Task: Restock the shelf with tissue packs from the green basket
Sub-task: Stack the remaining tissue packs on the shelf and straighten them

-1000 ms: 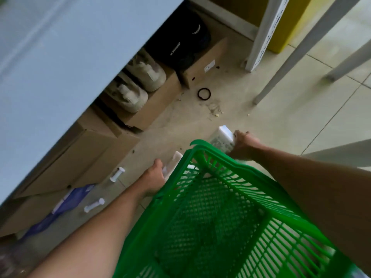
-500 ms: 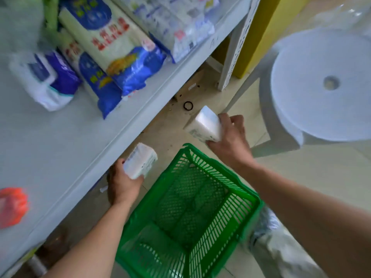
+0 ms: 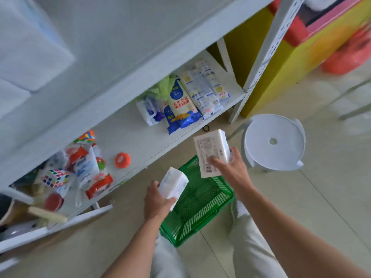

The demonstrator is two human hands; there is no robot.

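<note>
The green basket (image 3: 202, 209) stands on the floor between my legs and looks to hold nothing. My left hand (image 3: 157, 203) grips a white tissue pack (image 3: 174, 184) above the basket's left rim. My right hand (image 3: 232, 169) holds a second white tissue pack (image 3: 211, 152), its printed label and barcode facing me, above the basket's far rim. Both packs hang in front of the white shelf (image 3: 140, 141), level with its lower board. A higher board (image 3: 120, 63) of the shelf fills the upper left, with pale packs (image 3: 30, 55) lying on it.
On the lower board lie blue and white bags (image 3: 192, 99), an orange lid (image 3: 122, 160), puzzle cubes (image 3: 55, 177) and red-labelled packets (image 3: 98, 183). A white round stool (image 3: 273, 141) stands right of the basket. A yellow cabinet (image 3: 281, 63) is behind the shelf's post (image 3: 263, 55).
Both hands lifted the two tissue packs out of the basket and higher, up beside the shelf. My view rose with them, so the basket looks smaller and the upper board has come into sight.
</note>
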